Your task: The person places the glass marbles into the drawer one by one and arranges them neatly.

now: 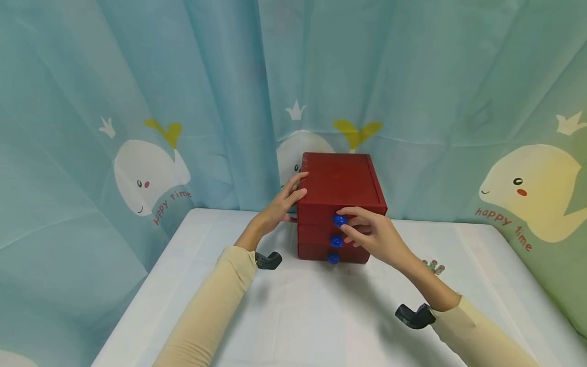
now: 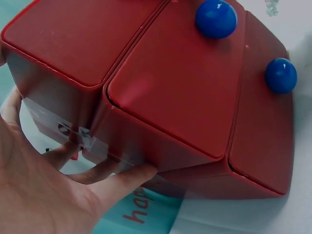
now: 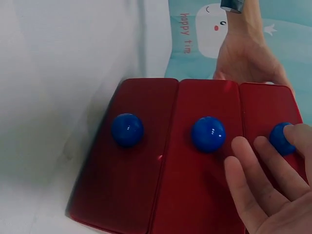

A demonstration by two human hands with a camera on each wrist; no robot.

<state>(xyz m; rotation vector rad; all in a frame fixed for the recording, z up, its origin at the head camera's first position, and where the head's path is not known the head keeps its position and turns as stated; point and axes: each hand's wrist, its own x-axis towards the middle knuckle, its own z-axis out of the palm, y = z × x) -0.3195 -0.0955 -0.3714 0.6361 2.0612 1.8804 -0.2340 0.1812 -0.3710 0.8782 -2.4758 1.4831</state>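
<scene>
A dark red box of three stacked drawers (image 1: 339, 178) stands near the back of the white table. Each drawer front has a round blue knob. My right hand (image 1: 378, 237) pinches the top knob (image 1: 340, 220) between thumb and index finger, its other fingers spread over the front. The middle knob (image 3: 208, 134) and bottom knob (image 3: 127, 130) are untouched. Against the box's left side rests my left hand (image 2: 44, 180), fingers extended and spread, with clear tape under some of them. All three drawers look closed.
Several small greenish and brown pieces (image 1: 433, 266) lie on the white tabletop (image 1: 293, 316) right of the box. Directly behind the box hangs a blue-green curtain (image 1: 229, 102) printed with whales. A black wrist mount (image 1: 415, 316) sits on the right forearm.
</scene>
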